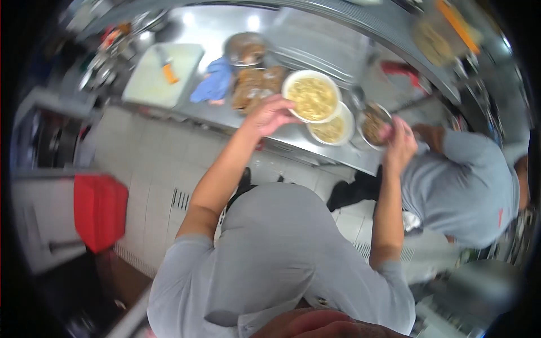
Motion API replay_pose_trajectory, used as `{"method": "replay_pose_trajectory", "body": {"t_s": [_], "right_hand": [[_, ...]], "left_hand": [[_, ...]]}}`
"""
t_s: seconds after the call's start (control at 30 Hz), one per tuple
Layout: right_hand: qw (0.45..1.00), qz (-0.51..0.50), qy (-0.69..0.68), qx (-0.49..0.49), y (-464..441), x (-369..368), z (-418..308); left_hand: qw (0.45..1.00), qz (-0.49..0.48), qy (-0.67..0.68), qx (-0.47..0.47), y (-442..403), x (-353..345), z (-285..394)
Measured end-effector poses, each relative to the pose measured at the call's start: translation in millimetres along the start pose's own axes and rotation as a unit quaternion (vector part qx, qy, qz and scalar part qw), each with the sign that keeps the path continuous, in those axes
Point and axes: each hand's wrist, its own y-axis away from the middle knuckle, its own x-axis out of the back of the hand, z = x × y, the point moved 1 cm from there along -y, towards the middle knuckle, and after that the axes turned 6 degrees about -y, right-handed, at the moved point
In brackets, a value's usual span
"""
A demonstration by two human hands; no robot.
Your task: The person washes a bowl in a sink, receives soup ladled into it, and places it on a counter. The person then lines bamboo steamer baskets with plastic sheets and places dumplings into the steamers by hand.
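My left hand (273,116) grips a white bowl (313,74) by its near-left rim, thumb and fingers closed on it. Pale yellow food, perhaps noodles or pasta (311,98), fills that bowl. It overlaps a second white bowl (350,125) on the counter, which holds similar food. At the right, my right hand (400,145) is at the edge of a metal bowl (382,111) of brown, crumbly food (372,125). Its fingers are bent together; blur hides what they hold, if anything.
A white cutting board (149,84) with an orange-handled knife (169,74), a blue cloth (214,79), brown packets (253,87) and a metal bowl (243,40) lie along the steel counter. A co-worker (462,180) in grey stands close on my right. A red bin (98,211) is at left.
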Motion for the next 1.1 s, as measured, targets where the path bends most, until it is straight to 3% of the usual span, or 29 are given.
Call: {"method": "replay_pose_trajectory", "body": {"t_s": [0.07, 0.17, 0.27, 0.43, 0.53, 0.67, 0.73, 0.93, 1.1], "right_hand": [[0.999, -0.044, 0.002, 0.021, 2, 22, 47], [0.995, -0.055, -0.015, -0.082, -3, 67, 123], [0.979, -0.049, -0.065, -0.188, 15, 67, 162], [0.957, -0.083, -0.079, -0.267, 32, 43, 182], [0.966, -0.089, -0.056, -0.236, 39, 47, 172], [0.977, -0.01, -0.037, -0.21, 61, 80, 167], [0.969, -0.005, -0.011, -0.247, 81, 97, 166], [0.886, -0.03, 0.132, -0.443, 180, 114, 193], [0.846, -0.092, 0.24, -0.467, 237, 89, 198]], "left_hand": [[1.0, 0.022, 0.004, -0.01, 7, 4, 1], [0.997, 0.056, -0.01, -0.045, 13, -14, 7], [0.993, 0.091, -0.02, -0.077, 46, -3, 38], [0.977, 0.157, -0.043, -0.136, 95, 54, 99], [0.965, 0.187, -0.053, -0.176, 118, 96, 136], [0.956, 0.219, -0.06, -0.187, 141, 178, 179], [0.953, 0.23, -0.061, -0.185, 153, 216, 201], [0.941, 0.289, -0.034, -0.175, 178, 324, 250], [0.933, 0.321, -0.014, -0.16, 184, 393, 277]]}}
